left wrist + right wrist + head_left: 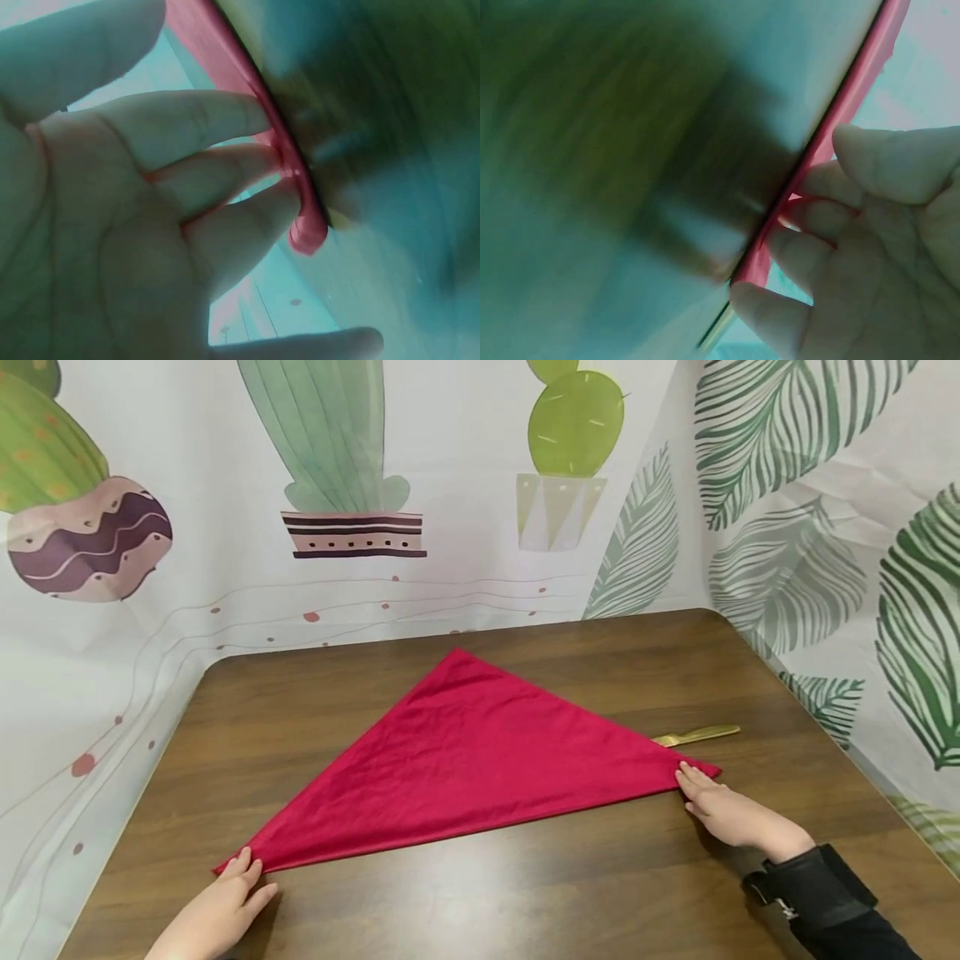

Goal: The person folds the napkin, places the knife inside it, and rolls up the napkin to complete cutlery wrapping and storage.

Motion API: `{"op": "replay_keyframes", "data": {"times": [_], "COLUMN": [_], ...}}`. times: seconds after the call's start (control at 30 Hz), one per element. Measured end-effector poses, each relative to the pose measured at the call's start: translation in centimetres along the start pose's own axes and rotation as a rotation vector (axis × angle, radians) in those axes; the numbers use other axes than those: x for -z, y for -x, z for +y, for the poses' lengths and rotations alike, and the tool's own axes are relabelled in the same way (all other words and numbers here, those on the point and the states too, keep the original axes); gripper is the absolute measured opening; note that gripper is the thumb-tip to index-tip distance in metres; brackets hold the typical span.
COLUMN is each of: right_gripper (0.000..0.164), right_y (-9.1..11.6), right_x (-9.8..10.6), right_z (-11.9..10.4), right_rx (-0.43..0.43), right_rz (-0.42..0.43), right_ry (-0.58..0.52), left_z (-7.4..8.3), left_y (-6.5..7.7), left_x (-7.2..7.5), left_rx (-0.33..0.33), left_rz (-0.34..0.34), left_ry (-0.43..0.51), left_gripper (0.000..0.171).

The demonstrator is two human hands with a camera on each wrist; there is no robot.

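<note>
A crimson cloth napkin [480, 752] lies folded in a triangle, its peak toward the back and its long folded edge toward me. At its left corner my left hand [213, 910] rests its fingertips on the fabric. My right hand [735, 814] presses the right corner with extended fingers. In the left wrist view the fingers [217, 161] touch the napkin's edge [274, 124]. The right wrist view has the fingertips along the napkin edge [840, 112] too. Just behind the right corner lies a gold knife [701, 735], its left end hidden by the cloth.
The brown wooden table [465, 893] has rounded back corners. Behind it and along both sides hangs a white backdrop [465, 568] printed with cacti and leaves. A black band [817, 885] wraps the right wrist.
</note>
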State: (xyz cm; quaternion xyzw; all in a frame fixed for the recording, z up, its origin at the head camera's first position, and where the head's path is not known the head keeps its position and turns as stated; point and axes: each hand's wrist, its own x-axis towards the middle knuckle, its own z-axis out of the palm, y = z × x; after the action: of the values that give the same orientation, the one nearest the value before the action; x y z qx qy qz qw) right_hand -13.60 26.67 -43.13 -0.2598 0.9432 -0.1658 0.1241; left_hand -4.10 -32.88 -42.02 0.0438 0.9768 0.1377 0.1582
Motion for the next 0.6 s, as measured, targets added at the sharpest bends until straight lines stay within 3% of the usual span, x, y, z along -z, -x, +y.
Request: {"op": "replay_keyframes", "data": {"times": [0.2, 0.3, 0.4, 0.47, 0.6], "right_gripper": [0.04, 0.032, 0.022, 0.019, 0.017], "right_y": [0.4, -0.1, -1.0, -1.8, -3.4], "right_x": [1.1, 1.9, 2.9, 3.6, 4.4], "right_z": [1.2, 1.6, 2.1, 2.6, 3.9], "right_rx": [-0.033, 0.028, 0.085, 0.093, 0.067], "right_rz": [0.008, 0.159, 0.375, 0.462, 0.449], "right_ry": [-0.01, 0.044, 0.12, 0.154, 0.221], "left_z": [-0.8, -1.2, -1.7, -2.3, -3.2], "left_y": [0.3, 0.4, 0.6, 0.8, 1.1], "left_x": [0.0, 0.0, 0.5, 1.0, 1.8], "left_rx": [-0.026, -0.048, -0.001, 0.052, 0.155], "left_rz": [0.056, 0.17, 0.272, 0.286, 0.234], "left_ry": [-0.015, -0.019, -0.015, 0.0, 0.064], "left_gripper": [0.054, 0.044, 0.036, 0.034, 0.031]}}
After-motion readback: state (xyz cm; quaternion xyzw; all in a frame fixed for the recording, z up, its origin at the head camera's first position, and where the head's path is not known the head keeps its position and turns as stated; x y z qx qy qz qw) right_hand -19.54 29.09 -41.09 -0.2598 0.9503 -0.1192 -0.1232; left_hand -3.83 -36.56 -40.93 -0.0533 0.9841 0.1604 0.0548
